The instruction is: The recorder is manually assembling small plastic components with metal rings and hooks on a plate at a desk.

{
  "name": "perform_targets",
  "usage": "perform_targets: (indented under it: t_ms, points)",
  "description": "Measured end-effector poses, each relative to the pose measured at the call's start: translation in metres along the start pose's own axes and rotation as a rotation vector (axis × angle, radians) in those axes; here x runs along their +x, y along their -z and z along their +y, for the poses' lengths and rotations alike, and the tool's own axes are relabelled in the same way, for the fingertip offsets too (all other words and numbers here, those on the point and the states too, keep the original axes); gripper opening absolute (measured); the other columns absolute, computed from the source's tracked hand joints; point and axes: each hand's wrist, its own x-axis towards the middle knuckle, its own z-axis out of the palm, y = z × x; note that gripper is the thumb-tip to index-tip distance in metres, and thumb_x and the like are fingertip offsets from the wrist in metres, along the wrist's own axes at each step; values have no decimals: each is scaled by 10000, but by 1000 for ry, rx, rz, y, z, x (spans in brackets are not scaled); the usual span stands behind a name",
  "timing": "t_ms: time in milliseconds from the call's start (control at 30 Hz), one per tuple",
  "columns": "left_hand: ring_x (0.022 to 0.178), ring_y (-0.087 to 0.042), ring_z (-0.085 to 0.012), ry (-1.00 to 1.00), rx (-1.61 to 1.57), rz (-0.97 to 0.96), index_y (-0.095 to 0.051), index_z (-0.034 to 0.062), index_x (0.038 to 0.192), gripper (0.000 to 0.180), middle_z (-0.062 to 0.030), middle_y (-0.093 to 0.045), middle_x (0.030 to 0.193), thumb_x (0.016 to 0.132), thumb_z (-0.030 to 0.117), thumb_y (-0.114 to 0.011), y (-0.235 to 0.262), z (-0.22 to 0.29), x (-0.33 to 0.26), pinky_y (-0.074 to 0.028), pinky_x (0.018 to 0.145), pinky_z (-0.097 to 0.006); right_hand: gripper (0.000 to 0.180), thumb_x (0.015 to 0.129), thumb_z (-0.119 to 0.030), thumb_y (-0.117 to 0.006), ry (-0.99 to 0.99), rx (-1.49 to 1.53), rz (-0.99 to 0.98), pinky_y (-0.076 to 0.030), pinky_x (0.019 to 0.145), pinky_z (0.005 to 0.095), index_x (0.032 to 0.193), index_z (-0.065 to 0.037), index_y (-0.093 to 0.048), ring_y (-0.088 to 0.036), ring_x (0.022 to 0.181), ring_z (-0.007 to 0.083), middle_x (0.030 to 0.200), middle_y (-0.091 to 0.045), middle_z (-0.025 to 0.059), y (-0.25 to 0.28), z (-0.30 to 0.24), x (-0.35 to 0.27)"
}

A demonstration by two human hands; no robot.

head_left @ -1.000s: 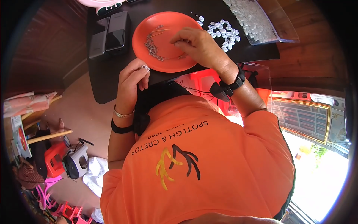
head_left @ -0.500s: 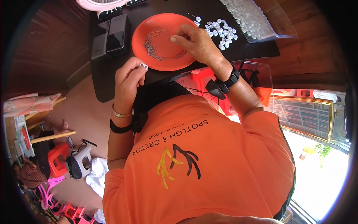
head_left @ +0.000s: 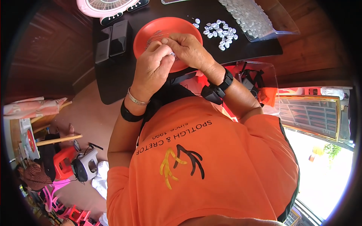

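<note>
Left hand (head_left: 150,68): thumb and fingers pinched together, the gap between them closed around a small white piece (head_left: 172,54), whose edge shows at the thumb tip; the remainder is hidden by the fingers.

Right hand (head_left: 192,51): just to the right of the left, fingers curled and drawn in to the thumb, tips meeting the left hand's pinch or very near it. Whether anything sits between these fingertips cannot be told.

Plate (head_left: 179,25): round, orange-red, directly beneath both hands; its far rim lies beyond the grip, its near rim under the wrists' side.

Metal pins (head_left: 160,35): thin, grey, lying in the plate just beyond the left fingertips; partly covered by the hands.

Loose white pieces (head_left: 225,32): small, oval, scattered in a cluster to the right of the grip and a little beyond it, clear of the plate.

Clear container (head_left: 283,32): well to the right of the grip and farther off, holding a mass of similar white pieces (head_left: 249,19).

Two dark rectangular objects (head_left: 120,37): glossy, side by side, left of the grip and of the plate.

Pink-rimmed object (head_left: 87,10): round-bodied, left of the grip and beyond the dark pair.

Black table (head_left: 117,73): beneath all the above, extending to both sides of the grip.
</note>
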Motion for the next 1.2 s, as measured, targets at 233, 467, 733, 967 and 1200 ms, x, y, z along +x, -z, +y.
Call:
perform_targets:
  t_ms: [233, 467, 733, 967, 1200]
  points:
    - [603, -510, -115, 282, -369, -50, -577, -16, 797, 102, -47, -568, 696, 839, 73, -552, 8, -3, -2, -407, 572, -245, 299, 990, -267, -488, 5, 182, -148, -415, 648, 235, 885, -10, -597, -470, 694, 65, 719, -521, -9, 3, -10, -8]
    - [601, -527, -75, 417, -606, -24, -601, 20, 788, 176, -18, -590, 706, 848, 169, -529, 15, -5, -1, -383, 549, -198, 212, 939, -166, -507, 3, 98, -133, -478, 649, 311, 892, 22, -594, -610, 707, 163, 753, -630, 74, 6, -16, -11]
    - [598, -530, -95, 431, -705, -30, -590, 21, 780, 186, -38, -593, 713, 843, 176, -508, 17, -2, -1, -381, 547, -206, 169, 892, -137, -538, 69, 1, -96, -490, 665, 301, 837, 20, -568, -623, 700, 175, 725, -619, 85, 9, -17, -13]
    - [611, -527, -103, 426, -896, -59, -566, 25, 783, 183, -47, -584, 729, 843, 179, -486, 19, -8, -2, -372, 552, -213, 126, 875, -112, -556, 34, 187, -111, -486, 650, 281, 836, 7, -551, -606, 718, 132, 757, -621, 58, 11, -14, -15]
    - [616, -524, -106, 383, -660, -3, -557, 27, 778, 181, -55, -587, 755, 861, 166, -475, 21, 8, -3, -370, 553, -215, 100, 911, -144, -528, -138, 408, -214, -421, 641, 210, 871, -56, -554, -510, 679, 64, 764, -555, -15, 23, -18, -17]
